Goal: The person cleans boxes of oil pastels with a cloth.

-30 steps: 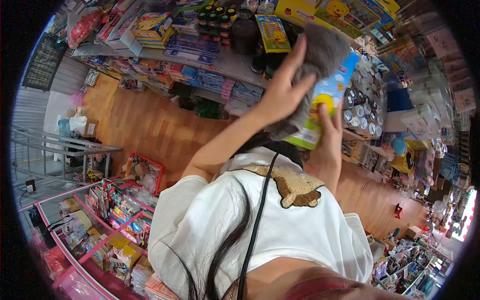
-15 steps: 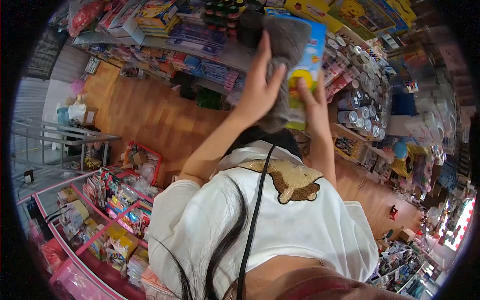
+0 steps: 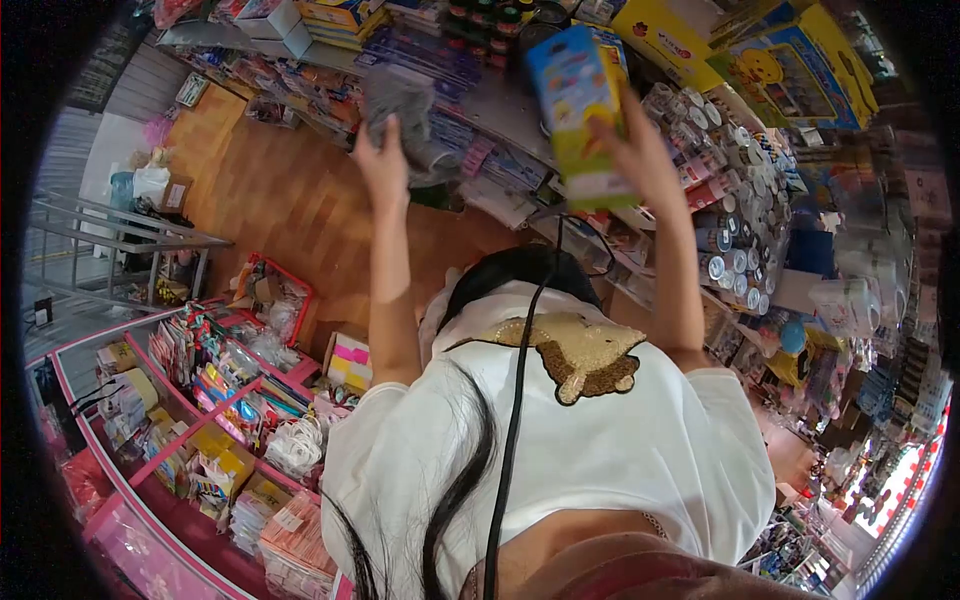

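Observation:
My left hand [image 3: 384,165] grips a crumpled grey cloth [image 3: 400,98], which hangs past the shelf's front edge on the left. My right hand [image 3: 642,150] is closed around a colourful box [image 3: 572,105], blue above and green below, held tilted over the shelf. The box's print is blurred by motion. Both hands are apart, with the shelf edge between them. Behind the box stand dark round jars [image 3: 485,25], partly covered by it.
Yellow boxes [image 3: 785,70] stand at the back right, above many lidded tubs [image 3: 735,265]. Packaged goods [image 3: 290,115] line the shelf at left. A pink-framed display case [image 3: 150,465] is at lower left, near a metal railing [image 3: 120,235]. Wooden floor [image 3: 270,200] lies between.
My left hand has swung left with the grey cloth, away from the box. My right hand has moved slightly right, and the box, formerly behind the cloth, is now in full view.

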`<state>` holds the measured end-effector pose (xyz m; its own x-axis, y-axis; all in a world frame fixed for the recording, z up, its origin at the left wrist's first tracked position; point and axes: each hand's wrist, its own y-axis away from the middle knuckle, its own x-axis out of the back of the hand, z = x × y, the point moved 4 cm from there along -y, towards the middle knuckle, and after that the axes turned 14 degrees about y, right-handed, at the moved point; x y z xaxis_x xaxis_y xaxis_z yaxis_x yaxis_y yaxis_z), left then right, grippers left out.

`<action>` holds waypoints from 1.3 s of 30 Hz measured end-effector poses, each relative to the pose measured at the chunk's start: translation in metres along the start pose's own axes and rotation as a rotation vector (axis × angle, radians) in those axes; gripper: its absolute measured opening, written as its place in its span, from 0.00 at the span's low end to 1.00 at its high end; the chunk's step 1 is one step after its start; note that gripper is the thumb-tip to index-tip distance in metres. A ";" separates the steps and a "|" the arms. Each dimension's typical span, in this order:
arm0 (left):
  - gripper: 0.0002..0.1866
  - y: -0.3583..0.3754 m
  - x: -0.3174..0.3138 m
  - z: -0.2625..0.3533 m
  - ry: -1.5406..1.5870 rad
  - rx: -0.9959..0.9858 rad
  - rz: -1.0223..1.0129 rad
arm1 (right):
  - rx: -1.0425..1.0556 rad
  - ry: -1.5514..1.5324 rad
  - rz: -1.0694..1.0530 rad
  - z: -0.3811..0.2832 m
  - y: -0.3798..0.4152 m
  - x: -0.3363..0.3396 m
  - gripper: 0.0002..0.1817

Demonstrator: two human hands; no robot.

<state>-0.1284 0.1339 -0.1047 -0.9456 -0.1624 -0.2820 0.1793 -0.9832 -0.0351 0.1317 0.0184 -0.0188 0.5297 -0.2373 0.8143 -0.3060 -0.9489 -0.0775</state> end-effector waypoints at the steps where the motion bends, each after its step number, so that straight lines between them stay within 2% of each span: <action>1: 0.19 0.000 0.016 -0.001 0.002 -0.007 0.034 | -0.138 0.207 -0.030 -0.001 -0.015 0.011 0.33; 3: 0.19 0.000 0.047 -0.011 0.003 -0.024 0.103 | -0.104 0.725 0.033 0.004 -0.054 0.021 0.33; 5: 0.20 0.008 0.066 -0.015 0.021 -0.003 0.125 | -0.008 0.985 0.208 0.051 -0.107 0.004 0.33; 8: 0.20 0.017 0.085 -0.028 0.069 0.046 0.115 | -0.180 1.151 0.209 0.054 -0.146 -0.015 0.33; 11: 0.20 0.029 0.085 -0.028 0.107 0.093 0.090 | -0.089 1.162 0.167 0.102 -0.180 -0.059 0.36; 14: 0.20 0.037 0.079 -0.025 0.097 0.133 0.048 | -0.146 1.026 0.001 0.080 -0.170 -0.068 0.39; 17: 0.23 0.043 0.059 -0.008 0.098 0.177 0.018 | -0.127 1.119 0.168 0.098 -0.170 -0.087 0.40; 20: 0.27 0.050 0.028 0.009 0.088 0.249 -0.033 | 0.050 1.041 0.379 0.082 -0.139 -0.076 0.35; 22: 0.31 0.051 0.002 0.011 0.129 0.316 -0.066 | 0.065 0.559 0.103 0.044 -0.104 -0.059 0.35; 23: 0.33 0.056 -0.014 0.012 0.069 0.337 -0.125 | 0.229 0.309 0.135 0.017 -0.074 -0.048 0.35; 24: 0.40 0.061 -0.034 0.007 0.205 0.404 -0.262 | 0.393 0.060 0.161 -0.005 -0.042 -0.036 0.35; 25: 0.32 0.069 -0.064 0.015 0.317 0.341 -0.554 | 0.473 0.036 0.121 -0.021 -0.014 -0.024 0.35; 26: 0.32 0.078 -0.083 -0.003 0.396 0.521 -0.730 | 0.549 0.011 0.078 -0.032 0.010 -0.017 0.35; 27: 0.33 0.096 -0.103 -0.018 0.403 0.627 -0.880 | 0.493 -0.048 0.176 -0.028 0.026 -0.011 0.35; 28: 0.36 0.118 -0.117 -0.009 0.353 0.745 -0.872 | 0.439 -0.107 0.271 -0.021 0.039 -0.008 0.36; 29: 0.39 0.132 -0.134 0.009 0.282 0.727 -1.051 | 0.321 -0.108 0.400 -0.003 0.051 0.002 0.35; 31: 0.35 0.142 -0.161 0.015 0.077 0.718 -1.379 | 0.114 -0.250 0.573 0.042 0.082 0.008 0.31; 32: 0.34 0.145 -0.176 0.018 -0.035 0.703 -1.536 | 0.083 -0.190 0.666 0.050 0.099 0.015 0.29; 33: 0.31 0.147 -0.195 0.032 -0.089 0.501 -1.664 | 0.016 -0.181 0.711 0.053 0.116 0.024 0.27; 34: 0.22 0.140 -0.225 0.028 -0.222 0.125 -1.801 | -0.061 -0.202 0.788 0.056 0.132 0.033 0.24; 35: 0.16 0.129 -0.243 0.040 -0.208 0.000 -1.605 | -0.156 -0.252 0.892 0.059 0.148 0.040 0.22; 36: 0.15 0.118 -0.262 0.051 0.034 -0.098 -1.249 | -0.160 -0.244 0.988 0.072 0.162 0.045 0.21; 37: 0.19 0.105 -0.278 0.072 -0.020 -0.329 -1.099 | -0.207 -0.280 1.035 0.086 0.176 0.048 0.22; 39: 0.28 0.089 -0.311 0.075 -0.047 -0.768 -0.833 | -0.286 -0.417 1.126 0.108 0.203 0.048 0.22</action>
<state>0.1609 0.0907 0.0515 -0.8546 0.4998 0.1407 -0.4074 -0.4775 -0.7785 0.1809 -0.2084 -0.0574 0.0543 -0.9906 0.1252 -0.8889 -0.1051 -0.4459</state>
